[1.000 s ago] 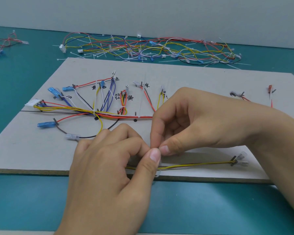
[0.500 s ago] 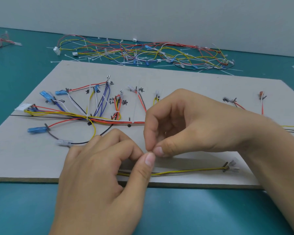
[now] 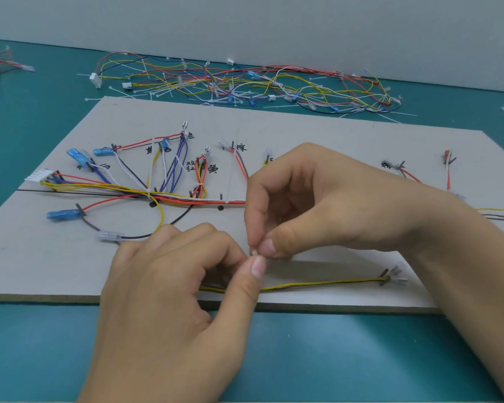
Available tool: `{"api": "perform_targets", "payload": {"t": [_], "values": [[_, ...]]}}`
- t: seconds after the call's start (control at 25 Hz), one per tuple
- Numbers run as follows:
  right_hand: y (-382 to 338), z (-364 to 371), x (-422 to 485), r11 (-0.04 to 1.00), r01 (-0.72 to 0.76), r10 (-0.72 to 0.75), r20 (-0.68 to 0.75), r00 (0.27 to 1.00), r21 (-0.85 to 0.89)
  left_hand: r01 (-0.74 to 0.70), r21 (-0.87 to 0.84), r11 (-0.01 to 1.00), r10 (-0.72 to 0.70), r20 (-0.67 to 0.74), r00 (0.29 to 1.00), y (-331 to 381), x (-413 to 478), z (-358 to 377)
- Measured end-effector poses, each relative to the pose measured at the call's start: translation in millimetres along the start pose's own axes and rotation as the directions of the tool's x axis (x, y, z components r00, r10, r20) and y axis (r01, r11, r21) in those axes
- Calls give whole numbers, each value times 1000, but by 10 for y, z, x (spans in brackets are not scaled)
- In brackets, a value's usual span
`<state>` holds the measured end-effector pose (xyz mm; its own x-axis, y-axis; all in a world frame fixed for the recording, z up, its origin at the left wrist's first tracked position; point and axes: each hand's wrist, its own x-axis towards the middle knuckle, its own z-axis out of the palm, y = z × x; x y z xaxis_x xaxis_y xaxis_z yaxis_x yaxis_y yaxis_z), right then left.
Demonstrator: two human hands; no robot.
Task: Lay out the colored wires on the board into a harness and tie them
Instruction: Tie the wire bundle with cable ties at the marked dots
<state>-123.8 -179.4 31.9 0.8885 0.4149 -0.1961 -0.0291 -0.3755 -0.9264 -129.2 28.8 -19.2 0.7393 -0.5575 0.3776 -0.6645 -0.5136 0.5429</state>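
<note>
Board [image 3: 303, 135]: grey, laid flat, hand-lettered | colored wires [image 3: 169, 196]: fanned from a red-yellow trunk, bound white at left-centre | yellow-dark pair [image 3: 317, 284]: run along the near edge | cable tie [image 3: 253, 252]: white, pinched just above the pair.

Workshop bench, wire-harness assembly station. My work sits on a teal bench mat [image 3: 41, 344] against a plain grey wall [image 3: 274, 24]; grey jig board [image 3: 332, 135] with pins [image 3: 221, 196] and handwritten marker labels [image 3: 241, 147]; behind it, a heap of loose harnesses [image 3: 274, 82] and scattered white cable ties [image 3: 120, 91].
</note>
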Motion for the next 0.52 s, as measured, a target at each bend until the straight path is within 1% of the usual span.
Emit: {"api": "perform_targets", "payload": {"t": [0.04, 0.08, 0.16, 0.24, 0.32, 0.52], "values": [[2, 0, 1, 1000, 2, -2, -7, 1000, 2, 34, -40, 999, -35, -24, 999, 5, -12, 32], [1, 8, 2, 1000, 5, -5, -13, 1000, 6, 40, -122, 992, -42, -17, 999, -8, -23, 47], [-9, 25, 1, 1000, 11, -11, -18, 1000, 22, 12, -186, 982, -20, -43, 999, -17, -54, 57], [-15, 34, 0, 998, 14, -12, -21, 1000, 54, -34, -152, 988, 29, -34, 999, -61, -104, 32], [-14, 23, -3, 998, 10, -7, -41, 999, 69, -53, -97, 994, 56, 23, 998, -138, -113, -39], [-17, 39, 2, 999, 10, -8, -42, 999, 54, -49, -119, 992, 56, 55, 997, -259, -103, -92]]}}
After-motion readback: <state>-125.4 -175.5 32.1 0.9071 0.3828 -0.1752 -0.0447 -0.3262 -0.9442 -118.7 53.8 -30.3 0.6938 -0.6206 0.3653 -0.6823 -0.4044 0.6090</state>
